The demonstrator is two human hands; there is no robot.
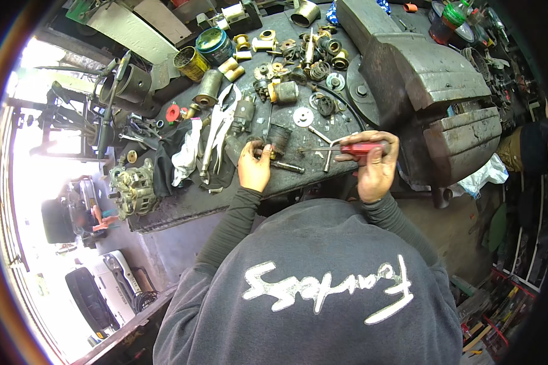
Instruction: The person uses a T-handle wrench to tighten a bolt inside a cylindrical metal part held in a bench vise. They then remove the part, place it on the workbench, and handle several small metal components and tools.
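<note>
My right hand (376,173) is closed around the red handle of a screwdriver (362,148). Its thin shaft points left, toward my left hand (254,169). The fingers of that hand are closed on a dark, ribbed cylindrical metal part (278,139) at the bench's near edge. Just below it, a metal shaft (288,167) sticks out to the right; whether the two are joined I cannot tell. Between my hands and a little behind the screwdriver lies a three-armed socket wrench (330,146). A pale round disc (302,117) rests farther back.
A large bench vise (432,79) stands at the right. Locking pliers (216,134), a dark cloth (169,158) and an alternator (134,188) lie to the left. Several greasy motor parts (310,55) cover the back of the workbench (182,210), beside a yellow can (192,64).
</note>
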